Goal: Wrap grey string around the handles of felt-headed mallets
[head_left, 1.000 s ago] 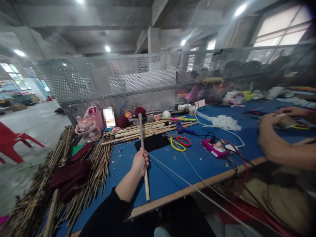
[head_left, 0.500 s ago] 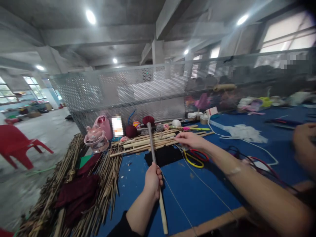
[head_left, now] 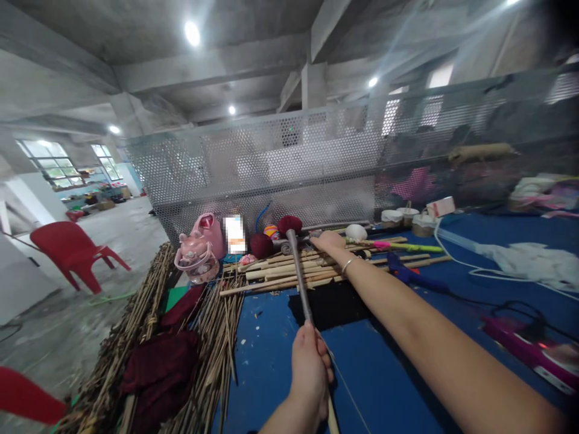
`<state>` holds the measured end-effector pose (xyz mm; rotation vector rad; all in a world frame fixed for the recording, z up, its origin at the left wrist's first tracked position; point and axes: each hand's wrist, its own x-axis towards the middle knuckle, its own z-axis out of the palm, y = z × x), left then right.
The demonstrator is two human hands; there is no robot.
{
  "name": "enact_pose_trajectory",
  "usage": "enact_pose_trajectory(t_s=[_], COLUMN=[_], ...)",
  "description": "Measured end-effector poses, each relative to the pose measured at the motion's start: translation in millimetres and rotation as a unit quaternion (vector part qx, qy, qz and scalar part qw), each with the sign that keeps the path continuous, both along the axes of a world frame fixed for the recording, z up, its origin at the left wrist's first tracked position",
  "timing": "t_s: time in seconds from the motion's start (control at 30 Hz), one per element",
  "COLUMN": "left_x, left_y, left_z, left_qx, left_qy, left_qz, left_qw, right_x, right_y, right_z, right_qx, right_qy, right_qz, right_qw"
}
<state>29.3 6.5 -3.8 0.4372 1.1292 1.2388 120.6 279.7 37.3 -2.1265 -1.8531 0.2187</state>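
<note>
My left hand (head_left: 311, 367) is wrapped around a wooden stick (head_left: 333, 416) whose upper length has a smooth grey covering (head_left: 299, 274). The stick leans away from me, its top overlapping a dark red yarn ball (head_left: 289, 225); whether they touch I cannot tell. A thin thread (head_left: 346, 380) runs down from beside this hand. My right hand (head_left: 331, 242) reaches over the pile of peeled sticks (head_left: 271, 270) at the back, its fingers drawn together and the tips hidden. A black cloth (head_left: 332, 306) lies beneath that forearm.
Bundled twigs (head_left: 136, 319) and dark red cloth (head_left: 163, 367) lie at left, near a pink bucket (head_left: 199, 265). A phone (head_left: 235, 234) stands before the perforated metal screen (head_left: 316, 163). A blue glue gun (head_left: 407, 271), cables and a purple power strip (head_left: 529, 355) are at right.
My right hand has moved forward and down to the back pile of sticks. The view has swung right-to-left scenery shifted rightward. My left hand keeps its grip on the stick.
</note>
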Motion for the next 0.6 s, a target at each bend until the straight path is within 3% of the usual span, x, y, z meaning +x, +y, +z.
enact_pose_trajectory(t_s=[0.17,0.27,0.4,0.5,0.6], left_x=[0,-1,-2,-2,-2], left_y=[1,1,0,0,-1], left_z=[0.1,-0.7,-1.6,-1.1,0.2], left_qx=[-0.006,-0.006,-0.002,0.001,-0.002], left_qy=[-0.004,0.000,0.001,0.000,0.007], left_qz=[0.000,0.001,-0.002,-0.004,-0.001], left_qw=[1.000,1.000,1.000,1.000,1.000], right_x=[-8,-7,-8,-8,-3], right_y=[5,2,-2,-8,-15], right_z=[8.4,10.4,8.0,3.3,-1.6], right_qx=[0.056,0.086,0.028,0.001,0.008], right_qy=[-0.008,-0.033,-0.054,-0.052,-0.045], right_qz=[0.007,0.057,0.146,0.149,0.106], right_qw=[0.998,0.994,0.987,0.987,0.993])
